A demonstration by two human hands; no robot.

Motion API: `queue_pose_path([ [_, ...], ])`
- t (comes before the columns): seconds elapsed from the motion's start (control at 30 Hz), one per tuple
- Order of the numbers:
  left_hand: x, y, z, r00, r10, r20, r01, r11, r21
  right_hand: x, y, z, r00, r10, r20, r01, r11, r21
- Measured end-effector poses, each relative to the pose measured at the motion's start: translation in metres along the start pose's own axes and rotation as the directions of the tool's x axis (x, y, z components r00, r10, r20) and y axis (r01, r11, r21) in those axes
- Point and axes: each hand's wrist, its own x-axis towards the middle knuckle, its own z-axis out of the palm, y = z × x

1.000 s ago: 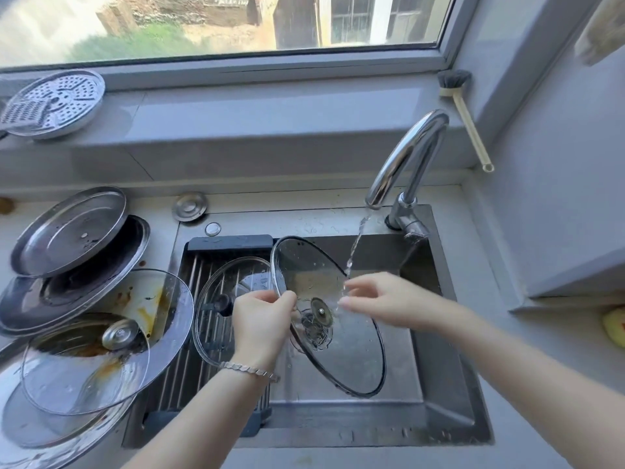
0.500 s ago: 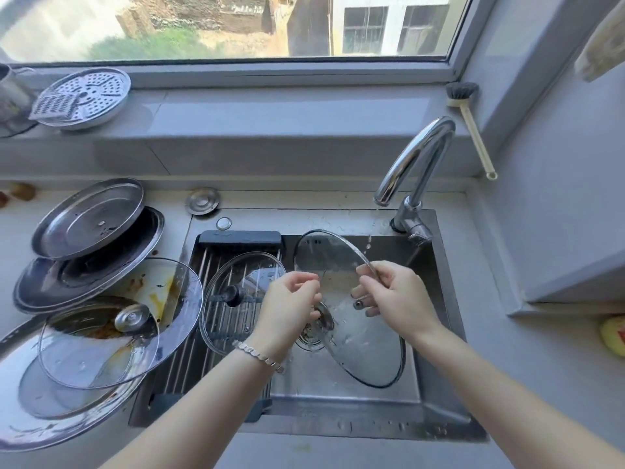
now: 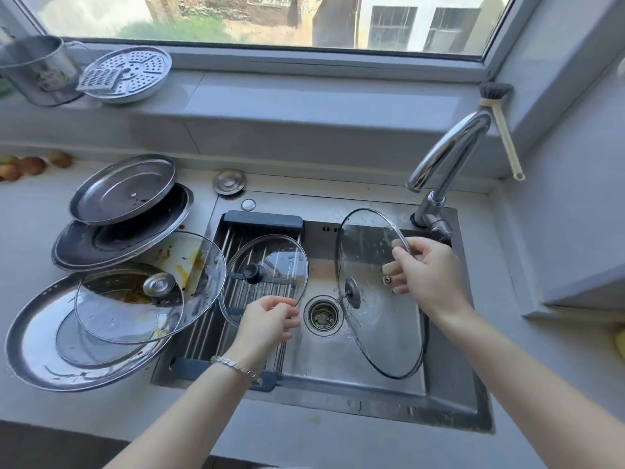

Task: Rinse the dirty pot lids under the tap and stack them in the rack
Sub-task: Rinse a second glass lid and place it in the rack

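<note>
My right hand point(image 3: 426, 275) grips the rim of a large glass lid point(image 3: 372, 319), held on edge over the steel sink point(image 3: 449, 394), its metal knob facing left. No water runs from the chrome tap point(image 3: 446, 154). My left hand point(image 3: 267, 321) hovers with loosely curled fingers over the roll-up rack point(image 3: 216, 323), holding nothing. A glass lid with a black knob point(image 3: 267, 262) lies on that rack. Dirty lids are piled on the counter to the left: a stained glass lid point(image 3: 111, 313) with a steel knob, a larger glass lid point(image 3: 203, 265) and metal lids point(image 3: 121, 187).
A drain point(image 3: 323, 314) sits mid-sink. A small sink plug cap point(image 3: 229, 181) lies behind the sink. A steamer plate point(image 3: 132, 72) and metal pot point(image 3: 37, 72) stand on the windowsill; a dish brush point(image 3: 504, 130) leans at the right. Fruit point(image 3: 30, 165) lies far left.
The water stream has stopped. My left hand let go of the lid and dropped toward the rack. My right hand now holds the lid alone, further right.
</note>
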Motion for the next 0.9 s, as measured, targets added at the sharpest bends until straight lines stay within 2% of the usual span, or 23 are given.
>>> queue_pose_path([
  [0.1,0.005,-0.008,-0.017,0.999,0.000,-0.050,-0.001,1.000,-0.022,-0.002,-0.018,-0.003,0.999,-0.029,-0.027,0.031,0.997,0.066],
  [0.17,0.008,-0.011,-0.031,0.995,0.001,-0.098,-0.005,0.999,-0.039,-0.001,-0.031,-0.004,0.999,-0.011,-0.034,0.017,0.980,0.196],
  [0.23,0.009,-0.012,-0.045,0.991,-0.003,-0.132,-0.005,0.998,-0.066,0.003,-0.036,0.000,0.999,0.034,-0.021,-0.026,0.951,0.307],
  [0.37,0.014,-0.015,-0.070,0.983,-0.026,-0.181,0.008,0.995,-0.100,0.010,-0.018,0.036,0.980,0.190,0.065,-0.200,0.890,0.410],
  [0.5,0.018,-0.023,-0.093,0.979,-0.054,-0.197,0.030,0.992,-0.121,0.010,0.014,0.077,0.938,0.336,0.091,-0.337,0.815,0.471],
  [0.67,0.023,-0.029,-0.111,0.975,-0.065,-0.213,0.041,0.993,-0.114,0.012,0.035,0.081,0.884,0.463,0.062,-0.419,0.726,0.546],
  [0.9,0.031,-0.032,-0.118,0.974,-0.078,-0.211,0.054,0.992,-0.114,0.010,0.040,0.073,0.896,0.435,0.091,-0.411,0.733,0.543],
])
